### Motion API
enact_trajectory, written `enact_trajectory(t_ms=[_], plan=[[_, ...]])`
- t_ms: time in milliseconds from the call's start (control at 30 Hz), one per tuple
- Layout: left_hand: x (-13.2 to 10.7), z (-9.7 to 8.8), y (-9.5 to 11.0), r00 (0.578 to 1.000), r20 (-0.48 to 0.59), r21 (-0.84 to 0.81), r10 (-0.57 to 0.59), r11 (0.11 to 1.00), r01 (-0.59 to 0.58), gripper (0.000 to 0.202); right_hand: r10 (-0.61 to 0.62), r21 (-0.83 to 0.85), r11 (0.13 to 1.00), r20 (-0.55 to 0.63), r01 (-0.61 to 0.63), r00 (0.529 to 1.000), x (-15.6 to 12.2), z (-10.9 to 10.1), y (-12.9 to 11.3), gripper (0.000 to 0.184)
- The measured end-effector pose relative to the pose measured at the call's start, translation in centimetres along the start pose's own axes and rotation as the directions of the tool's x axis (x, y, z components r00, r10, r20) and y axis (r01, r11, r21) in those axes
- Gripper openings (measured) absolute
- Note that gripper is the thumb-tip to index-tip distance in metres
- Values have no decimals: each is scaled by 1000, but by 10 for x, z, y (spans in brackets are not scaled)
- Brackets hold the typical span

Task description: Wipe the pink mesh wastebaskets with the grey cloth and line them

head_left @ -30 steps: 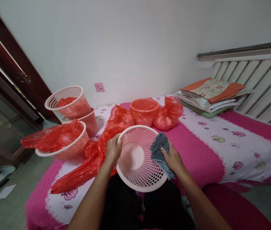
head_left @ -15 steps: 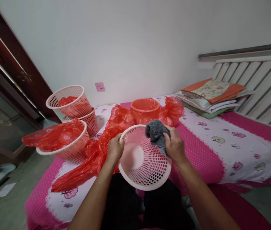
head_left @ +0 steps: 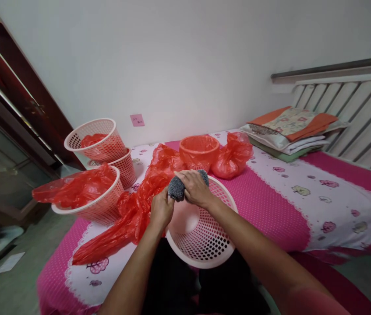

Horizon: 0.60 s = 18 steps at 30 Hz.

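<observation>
A pale pink mesh basket (head_left: 205, 245) is tilted toward me over my lap, its opening facing the camera. My left hand (head_left: 160, 209) is closed on the basket's left rim. My right hand (head_left: 196, 188) is closed on a grey cloth (head_left: 176, 188) and presses it against the basket's upper left rim, right beside my left hand. Both forearms reach in from the bottom of the view.
On the pink bedspread (head_left: 270, 205) lie loose red plastic bags (head_left: 132, 210) and a knotted red bag (head_left: 233, 155). An orange-lined basket (head_left: 199, 151) stands behind; three more baskets (head_left: 96, 192) sit at the left. Folded bedding (head_left: 287, 129) lies at the right by a headboard.
My right hand has carried the grey cloth from the basket's right rim up over the top to its upper left rim, next to my left hand. The basket has tilted slightly.
</observation>
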<state>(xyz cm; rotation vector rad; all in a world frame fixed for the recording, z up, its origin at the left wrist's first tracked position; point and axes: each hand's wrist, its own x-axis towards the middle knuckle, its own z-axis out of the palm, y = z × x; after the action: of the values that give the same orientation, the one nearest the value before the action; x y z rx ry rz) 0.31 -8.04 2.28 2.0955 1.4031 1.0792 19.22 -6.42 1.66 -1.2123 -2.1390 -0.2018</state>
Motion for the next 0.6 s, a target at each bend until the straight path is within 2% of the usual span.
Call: enact_trajectory(t_ms=[67, 133, 233, 400, 500, 600], plan=[[0, 1, -3, 999, -18, -70, 33, 997, -34, 40, 77, 2, 997, -26, -77, 997, -4, -2, 13, 75], [1, 1, -5, 1000, -18, -100, 14, 995, -16, 42, 180, 11, 984, -49, -180, 982, -12, -5, 29, 76], [2, 1, -7, 1000, -18, -97, -8, 995, 6, 41, 343, 48, 939, -76, -340, 936, -32, -6, 53, 76], [5, 4, -11, 999, -40, -137, -16, 990, 10, 37, 465, 198, 879, -164, -433, 870, -86, -1, 78, 72], [8, 8, -12, 999, -26, -217, -34, 976, 27, 32, 567, 301, 811, -197, -501, 800, -122, -1, 79, 68], [13, 11, -12, 997, -9, -291, -70, 954, 65, 29, 697, 406, 699, -204, -589, 687, -143, -10, 71, 56]])
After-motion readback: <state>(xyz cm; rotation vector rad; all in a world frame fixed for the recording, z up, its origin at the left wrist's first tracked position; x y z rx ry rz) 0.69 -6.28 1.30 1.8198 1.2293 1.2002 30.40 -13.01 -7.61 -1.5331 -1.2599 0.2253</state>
